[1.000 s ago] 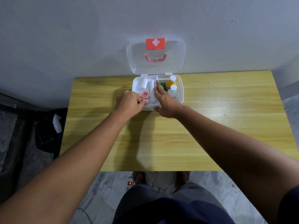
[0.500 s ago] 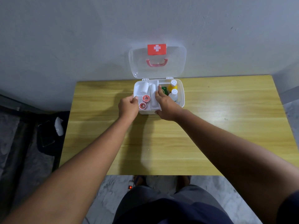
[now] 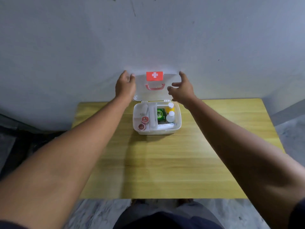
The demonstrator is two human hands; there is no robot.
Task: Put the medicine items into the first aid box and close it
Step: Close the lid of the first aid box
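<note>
The white first aid box stands at the table's far middle, its clear lid upright against the wall, with a red cross label and red handle. Inside lie a green packet, a yellow bottle, a clear bottle, a white tube, a white roll and two red tape rolls. My left hand grips the lid's left edge. My right hand is at the lid's right edge, fingers spread.
The wooden table reaches from the grey wall to my legs. Dark objects sit on the floor at the left. Tiled floor shows to the right of the table.
Both hands have left the box's contents and risen to the two sides of the open lid. The camera view has tilted upward.
</note>
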